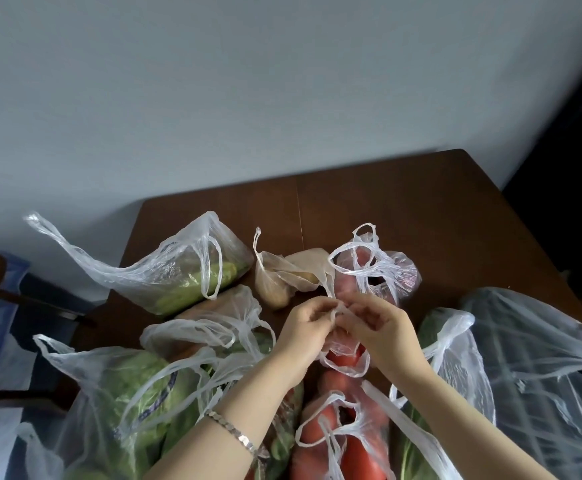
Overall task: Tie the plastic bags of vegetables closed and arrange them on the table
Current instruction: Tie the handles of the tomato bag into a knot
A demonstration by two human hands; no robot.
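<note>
The table (403, 209) carries the bag of red vegetables (346, 358) midway between its side edges. It is thin, slippery film, probably weighty below. Left hand (303, 320) and right hand (377, 323) each pinch its limp handles (338, 308) — the sensible hold.

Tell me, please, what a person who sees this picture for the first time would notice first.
The eye falls first on the centre, where the left hand and the right hand pinch thin plastic handles between them, just above red tomatoes. Around them, clear bags crowd the near part of the brown table, with leafy greens at the near left.
</note>
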